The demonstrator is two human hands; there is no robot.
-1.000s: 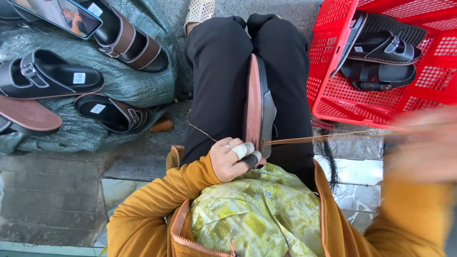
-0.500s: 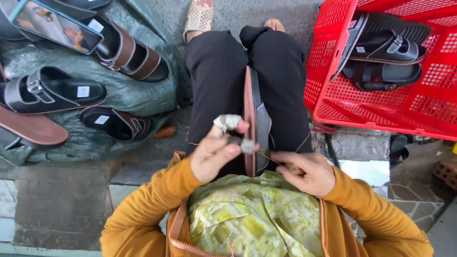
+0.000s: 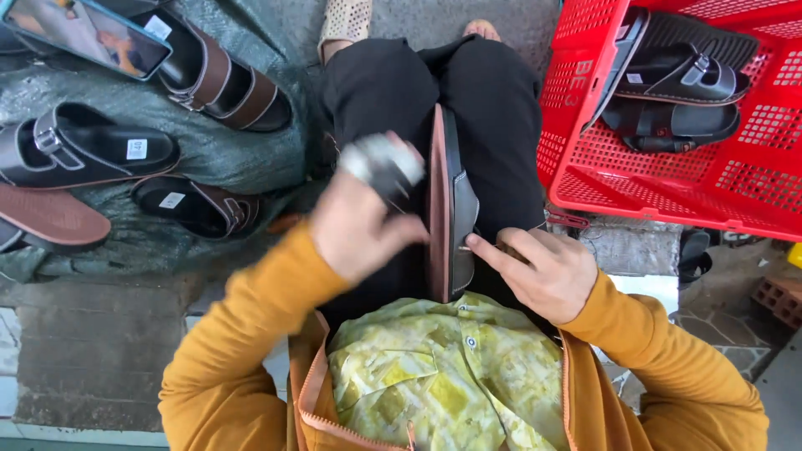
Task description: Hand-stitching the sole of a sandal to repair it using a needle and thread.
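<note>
A brown-soled sandal with black straps stands on its edge on my lap, between my black-trousered thighs. My left hand is against the sandal's left side. It is blurred by motion, its fingers are curled, and the fingertips are wrapped in white and dark tape. Whether it holds anything is unclear. My right hand is at the sandal's right side, with the forefinger and thumb pinched at the strap's edge and the other fingers curled.
A red plastic crate at the right holds black sandals. Several brown and black sandals lie on a green tarp at the left. A phone leans at the top left. The floor is concrete, with a brick at the right.
My right hand, which had drawn a thread far out to the right, came back to the sandal. My left hand has lifted and turned beside the sandal, blurred.
</note>
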